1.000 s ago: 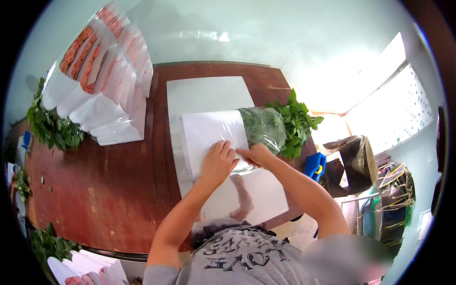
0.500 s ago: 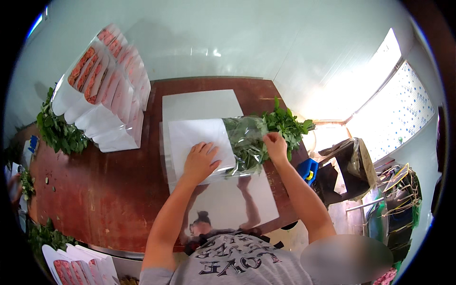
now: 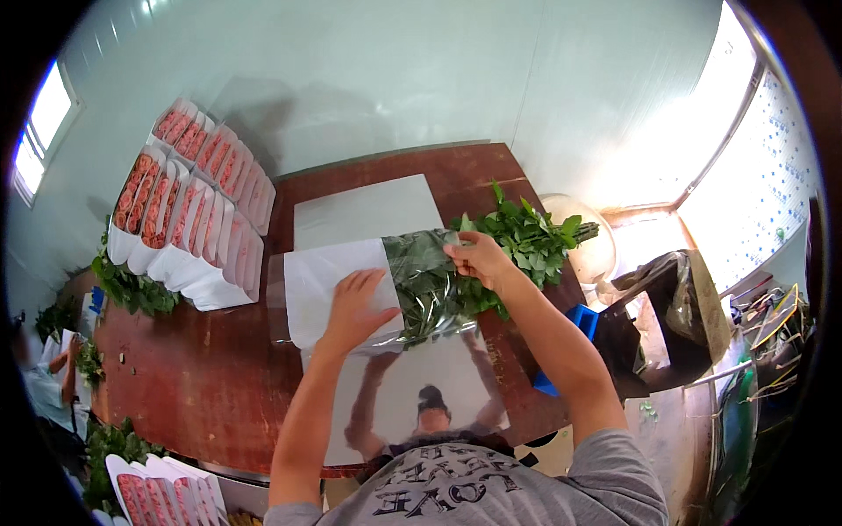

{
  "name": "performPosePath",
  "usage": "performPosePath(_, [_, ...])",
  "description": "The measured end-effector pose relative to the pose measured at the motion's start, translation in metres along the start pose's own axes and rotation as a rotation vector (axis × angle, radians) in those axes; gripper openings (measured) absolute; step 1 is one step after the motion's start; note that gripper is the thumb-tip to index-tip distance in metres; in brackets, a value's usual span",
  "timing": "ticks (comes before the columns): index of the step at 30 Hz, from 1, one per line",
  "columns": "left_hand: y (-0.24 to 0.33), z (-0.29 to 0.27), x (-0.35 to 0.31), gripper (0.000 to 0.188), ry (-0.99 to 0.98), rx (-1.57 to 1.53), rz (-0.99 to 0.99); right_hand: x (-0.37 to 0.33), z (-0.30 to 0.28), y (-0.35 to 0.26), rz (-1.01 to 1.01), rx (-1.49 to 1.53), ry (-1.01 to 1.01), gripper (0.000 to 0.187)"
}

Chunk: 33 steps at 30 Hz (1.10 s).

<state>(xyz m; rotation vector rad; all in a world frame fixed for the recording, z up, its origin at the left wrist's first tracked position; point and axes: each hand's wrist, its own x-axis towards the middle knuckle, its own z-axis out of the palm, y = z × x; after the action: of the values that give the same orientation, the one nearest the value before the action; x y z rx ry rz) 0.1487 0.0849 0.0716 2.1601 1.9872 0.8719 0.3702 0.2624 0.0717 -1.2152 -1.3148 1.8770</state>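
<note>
1. Bunch (image 3: 421, 254) in wrapping lies crosswise on a shiny sheet (image 3: 421, 377), mid-table; its leafy stems (image 3: 526, 241) point right, tips past the right edge of the red-brown table (image 3: 193, 386).
2. Left hand (image 3: 357, 307): laid flat on the white wrap (image 3: 324, 272), fingers straight and together, thumb spread off; nothing gripped.
3. Right hand (image 3: 474, 256): thumb and forefinger pinched on the clear film (image 3: 441, 307) near its upper right edge, above leaves.
4. Film's left end runs beyond the wrap, over the sheet's left edge onto wood.
5. Room: wide stretch of wood between bunch and stacked wrapped roses (image 3: 189, 210); sheet extends behind and in front of bunch.
6. Tighter at right: blue dispenser (image 3: 581, 321) partly behind the forearm, dark bag (image 3: 688, 307) just past table edge.
</note>
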Motion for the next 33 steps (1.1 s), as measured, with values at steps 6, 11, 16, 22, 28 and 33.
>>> performPosePath(6, [0.041,0.062,0.103,0.065,0.031,-0.290,0.006,0.002,0.011,-0.037,-0.008,0.017,-0.096,0.060])
performPosePath(11, [0.022,0.065,0.114,0.017,-0.057,-0.424,-0.263,0.024,-0.023,-0.024,-0.769,-0.600,-0.198,0.072])
performPosePath(16, [0.026,0.048,0.100,0.010,-0.055,-0.705,-0.354,0.058,-0.019,0.001,-1.083,-0.979,-0.436,0.049])
performPosePath(22, [0.024,0.017,0.116,0.076,-0.140,-0.830,-0.053,0.085,-0.010,0.002,-0.772,-0.830,-0.622,0.019])
performPosePath(28, [0.039,0.059,0.124,0.092,-0.423,-0.083,-0.333,0.088,-0.009,0.001,-0.694,-0.796,-0.589,0.022])
performPosePath(33, [0.031,0.088,0.098,0.083,-0.194,-0.001,-0.215,0.100,-0.025,-0.019,-0.344,-0.725,-0.724,0.027])
